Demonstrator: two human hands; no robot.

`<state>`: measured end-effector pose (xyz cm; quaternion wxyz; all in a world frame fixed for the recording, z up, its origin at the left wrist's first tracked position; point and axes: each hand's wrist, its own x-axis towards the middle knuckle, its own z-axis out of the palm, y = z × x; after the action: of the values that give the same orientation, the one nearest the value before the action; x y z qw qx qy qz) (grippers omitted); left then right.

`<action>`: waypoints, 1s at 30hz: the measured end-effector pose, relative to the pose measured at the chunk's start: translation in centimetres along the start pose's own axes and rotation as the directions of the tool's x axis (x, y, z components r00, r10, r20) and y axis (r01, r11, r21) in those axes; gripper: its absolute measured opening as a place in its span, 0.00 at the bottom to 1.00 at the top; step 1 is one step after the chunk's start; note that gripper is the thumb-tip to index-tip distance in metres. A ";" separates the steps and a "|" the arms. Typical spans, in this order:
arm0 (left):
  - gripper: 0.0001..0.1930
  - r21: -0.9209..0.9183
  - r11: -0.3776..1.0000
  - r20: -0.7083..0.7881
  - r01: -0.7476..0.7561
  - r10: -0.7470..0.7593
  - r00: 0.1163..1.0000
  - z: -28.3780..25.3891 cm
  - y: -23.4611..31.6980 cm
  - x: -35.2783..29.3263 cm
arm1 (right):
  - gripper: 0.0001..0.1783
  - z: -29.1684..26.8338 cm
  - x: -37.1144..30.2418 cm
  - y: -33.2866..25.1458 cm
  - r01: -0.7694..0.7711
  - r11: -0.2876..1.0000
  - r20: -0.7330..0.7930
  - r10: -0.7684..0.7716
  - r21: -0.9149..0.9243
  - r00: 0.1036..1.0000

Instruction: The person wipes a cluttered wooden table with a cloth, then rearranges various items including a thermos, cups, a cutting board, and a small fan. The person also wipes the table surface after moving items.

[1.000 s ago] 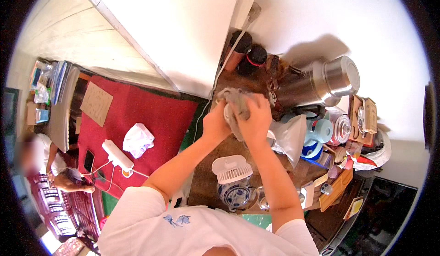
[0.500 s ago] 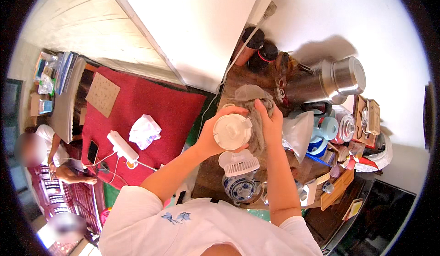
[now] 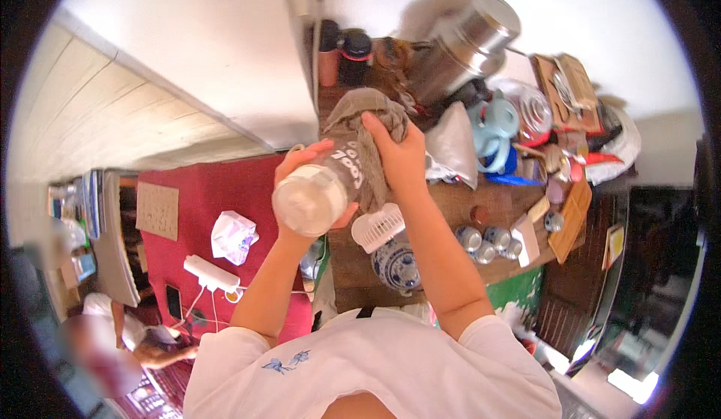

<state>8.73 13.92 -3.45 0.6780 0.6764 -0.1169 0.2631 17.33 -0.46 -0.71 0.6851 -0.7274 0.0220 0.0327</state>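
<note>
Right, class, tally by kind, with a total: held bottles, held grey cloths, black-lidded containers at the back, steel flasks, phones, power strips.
Held bottles: 1
Held grey cloths: 1
Black-lidded containers: 2
Steel flasks: 1
Phones: 1
Power strips: 1
Total: 7

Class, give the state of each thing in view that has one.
Translucent cylindrical bottle: tilted, gripped by the left hand
Grey-brown fabric cloth: bunched in the right hand, against the bottle
Black rectangular phone: lying flat, screen dark
White oblong plastic power strip: cables attached
White thin wrapper: crumpled, lying on the red tablecloth
Blue-and-white rounded porcelain pot: partly hidden, lid unclear
Silver cylindrical steel flask: capped
</note>
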 end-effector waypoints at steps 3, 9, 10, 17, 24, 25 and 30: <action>0.48 -0.143 0.983 0.021 -0.113 0.117 0.993 1.5 1.4 -0.8 | 0.24 -3.9 -1.1 -2.1 -0.349 0.827 0.110 0.336 0.440 0.935; 0.48 -0.301 0.932 0.013 -0.203 0.217 0.976 8.3 3.8 -0.8 | 0.30 -11.7 -4.6 -0.4 -0.282 0.602 0.110 0.307 0.747 0.945; 0.47 -0.201 0.949 0.016 -0.245 0.253 0.967 9.8 4.0 -0.5 | 0.30 -12.8 -5.2 0.1 -0.250 0.627 0.064 0.305 0.737 0.950; 0.42 0.029 0.995 0.242 -0.091 0.081 0.967 17.3 4.5 -2.1 | 0.23 -21.0 -8.6 2.4 -0.126 0.783 -0.224 0.322 0.609 0.920; 0.40 0.171 0.922 0.336 0.348 -0.387 0.859 20.5 1.5 -6.0 | 0.23 -26.8 -10.1 3.2 -0.002 0.820 -0.341 0.239 0.572 0.909; 0.41 0.289 0.928 0.378 0.235 -0.336 0.863 20.5 1.0 -6.6 | 0.23 -27.4 -10.1 3.2 0.011 0.825 -0.351 0.228 0.565 0.908; 0.42 0.465 0.880 0.512 0.101 -0.360 0.780 21.7 -0.4 -8.1 | 0.29 -29.8 -10.0 2.3 0.047 0.766 -0.388 0.270 0.641 0.881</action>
<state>6.46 -8.90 -6.73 0.4779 0.8603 -0.1755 -0.0259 7.70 -30.44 -0.50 0.8608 -0.4374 0.2372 -0.1072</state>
